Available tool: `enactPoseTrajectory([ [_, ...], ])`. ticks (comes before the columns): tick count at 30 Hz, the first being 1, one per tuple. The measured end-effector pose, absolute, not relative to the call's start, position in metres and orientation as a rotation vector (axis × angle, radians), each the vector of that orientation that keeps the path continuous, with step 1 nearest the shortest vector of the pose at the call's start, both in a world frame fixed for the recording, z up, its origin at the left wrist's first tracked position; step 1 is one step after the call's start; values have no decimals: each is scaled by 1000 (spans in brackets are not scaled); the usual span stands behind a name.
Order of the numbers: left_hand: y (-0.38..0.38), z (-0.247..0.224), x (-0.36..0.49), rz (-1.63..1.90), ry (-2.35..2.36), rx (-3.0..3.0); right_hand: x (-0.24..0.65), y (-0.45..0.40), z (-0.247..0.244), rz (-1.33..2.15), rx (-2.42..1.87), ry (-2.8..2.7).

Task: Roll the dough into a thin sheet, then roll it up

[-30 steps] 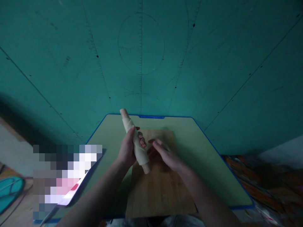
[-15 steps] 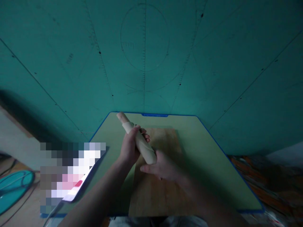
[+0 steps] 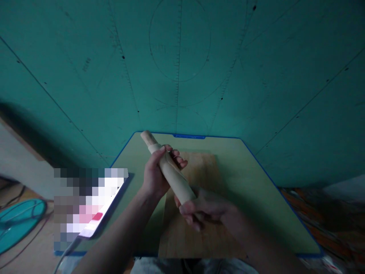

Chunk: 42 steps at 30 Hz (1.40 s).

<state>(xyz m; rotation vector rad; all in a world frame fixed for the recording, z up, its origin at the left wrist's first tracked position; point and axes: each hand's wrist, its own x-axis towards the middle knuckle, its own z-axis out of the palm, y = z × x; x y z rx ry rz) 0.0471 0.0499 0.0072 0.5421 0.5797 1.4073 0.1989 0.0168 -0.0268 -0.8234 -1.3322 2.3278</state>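
A wooden rolling pin [image 3: 146, 137] slants over the board, its bare far end pointing to the upper left. A smooth pale sheet, which looks like dough [image 3: 176, 178], is wrapped around it, with a loose seam along the upper right side. My left hand [image 3: 154, 171] grips the wrapped middle, thumb on top and fingers curled at the far side. At the near end my right hand [image 3: 207, 207] closes round the roll, thumb across it and fingers underneath. The pin's near end is hidden. Beneath lies a wooden board [image 3: 194, 239].
The board rests on a pale green table [image 3: 248, 179] with a blue rim. A lit tablet-like screen [image 3: 91, 226], partly pixelated, lies at left with a cable [image 3: 64, 255]. A teal wall [image 3: 182, 76] with ruler markings rises behind. At far left is a turquoise round object [image 3: 23, 222].
My right hand has shifted its grip around the near end, with fingers now underneath. The roll has turned a little, and its seam shows more. The view has tilted slightly.
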Motion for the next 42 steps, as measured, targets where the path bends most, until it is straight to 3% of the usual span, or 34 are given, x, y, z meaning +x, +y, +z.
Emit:
enactPoseTrajectory([
  [4, 42, 6, 54, 1357, 566, 633, 194, 15, -28, 2309, -740, -1260],
  [11, 39, -2, 64, 1364, 594, 692, 182, 14, -39, 2121, -1137, -1307],
  [22, 37, -2, 63, 1352, 593, 678, 178, 9, -32, 2061, -1278, -1381],
  [28, 41, -2, 60, 1352, 607, 640, 184, 13, -34, 2142, -1103, -1379],
  [34, 49, 0, 51, 1393, 656, 531, 192, 20, -38, 2435, -818, -1186],
  [42, 48, -10, 55, 1431, 746, 637, 185, 16, -34, 1980, -1104, -1456],
])
